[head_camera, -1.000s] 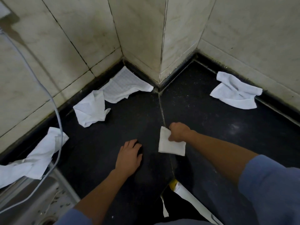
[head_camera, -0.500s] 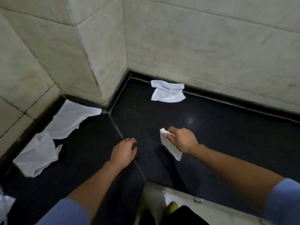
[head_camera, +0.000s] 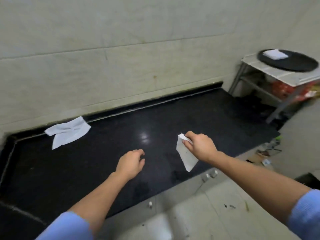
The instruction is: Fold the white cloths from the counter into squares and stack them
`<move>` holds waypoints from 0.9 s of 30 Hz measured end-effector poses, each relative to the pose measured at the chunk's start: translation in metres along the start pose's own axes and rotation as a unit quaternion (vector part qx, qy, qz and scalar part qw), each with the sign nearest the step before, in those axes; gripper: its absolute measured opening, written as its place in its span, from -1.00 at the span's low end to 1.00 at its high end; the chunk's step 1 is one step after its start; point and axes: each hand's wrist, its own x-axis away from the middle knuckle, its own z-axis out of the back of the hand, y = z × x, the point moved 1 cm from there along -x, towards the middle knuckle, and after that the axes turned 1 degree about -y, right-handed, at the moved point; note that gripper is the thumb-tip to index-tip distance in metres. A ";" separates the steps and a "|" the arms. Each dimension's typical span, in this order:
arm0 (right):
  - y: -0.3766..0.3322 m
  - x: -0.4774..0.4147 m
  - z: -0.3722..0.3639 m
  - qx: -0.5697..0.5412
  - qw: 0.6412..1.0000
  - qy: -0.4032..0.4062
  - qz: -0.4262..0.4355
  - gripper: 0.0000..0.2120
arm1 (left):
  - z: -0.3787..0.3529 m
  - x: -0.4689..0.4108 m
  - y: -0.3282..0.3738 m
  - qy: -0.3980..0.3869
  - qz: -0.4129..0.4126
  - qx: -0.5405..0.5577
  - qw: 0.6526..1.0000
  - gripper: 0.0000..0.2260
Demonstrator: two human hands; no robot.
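**Folded cloth pinched above the black tabletop**

The tabletop is black polished stone, speckled and glossy, with a bright glare spot near its middle. The wall behind it is pale matte tile.

The right hand pinches a folded cloth by its top corner between thumb and curled fingers. This cloth is white, flat and roughly square, and it hangs point down above the front of the tabletop. The left hand holds nothing. Its fingers are loosely curled, low over the stone, and I cannot tell whether they touch it.

A loose cloth, white and creased, lies spread on the tabletop against the wall at the left. Well off to the right, a white square of folded cloth sits on a round black tray atop a pale rack.
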 end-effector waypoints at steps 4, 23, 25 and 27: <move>0.108 0.054 0.046 0.021 0.996 0.033 -0.078 -0.69 | -0.035 -0.030 0.121 -0.039 -0.076 -0.006 0.996 -0.78; 0.494 0.123 0.154 0.038 0.948 0.079 -0.306 -0.78 | -0.175 -0.258 0.526 -0.124 -0.364 -0.036 0.923 -0.77; 0.528 0.106 0.169 0.015 0.949 0.083 -0.304 -0.79 | -0.177 -0.291 0.554 -0.126 -0.367 -0.030 0.921 -0.78; 0.563 0.083 0.188 0.001 0.950 0.094 -0.297 -0.79 | -0.176 -0.330 0.585 -0.125 -0.368 -0.022 0.921 -0.80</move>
